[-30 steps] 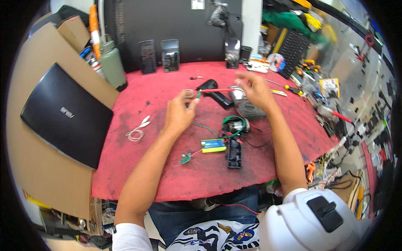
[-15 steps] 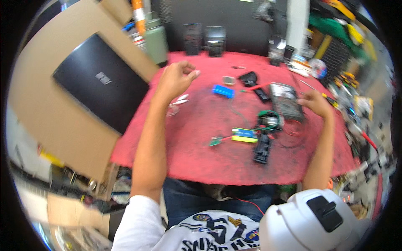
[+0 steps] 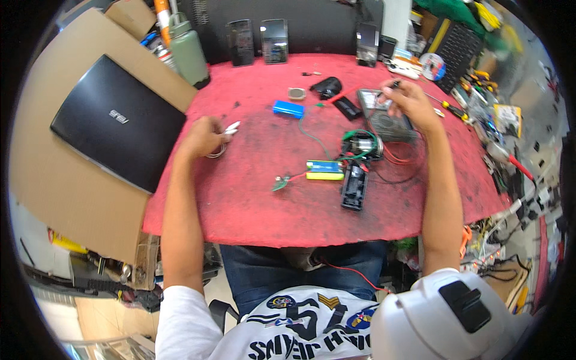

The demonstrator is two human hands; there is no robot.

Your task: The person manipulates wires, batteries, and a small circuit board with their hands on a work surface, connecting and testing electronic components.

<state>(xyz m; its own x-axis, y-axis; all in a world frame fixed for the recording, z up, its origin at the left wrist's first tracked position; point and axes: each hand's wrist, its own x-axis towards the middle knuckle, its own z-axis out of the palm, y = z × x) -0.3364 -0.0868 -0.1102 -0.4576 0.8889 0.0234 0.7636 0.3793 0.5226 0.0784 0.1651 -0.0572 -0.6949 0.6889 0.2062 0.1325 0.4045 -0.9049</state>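
Left hand (image 3: 204, 138) has its fingers curled right at the white clip lead (image 3: 231, 128), so it's the nearer hand; can't tell if they've actually got hold. Lead sits left of the blue cylinder (image 3: 288, 109), clip end slanting toward it. Right hand (image 3: 411, 103)'s well right of that cylinder, fingers pinching some skinny dark thing (image 3: 395, 84) over the gray meter (image 3: 393, 126).

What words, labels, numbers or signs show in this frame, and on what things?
Wording located, not copied:
Black laptop lid: short pale lettering, legible.
White shirt: large dark characters, partly legible.
Grey meter: any markings too small to read.
Blue-and-yellow part: any markings too small to read.
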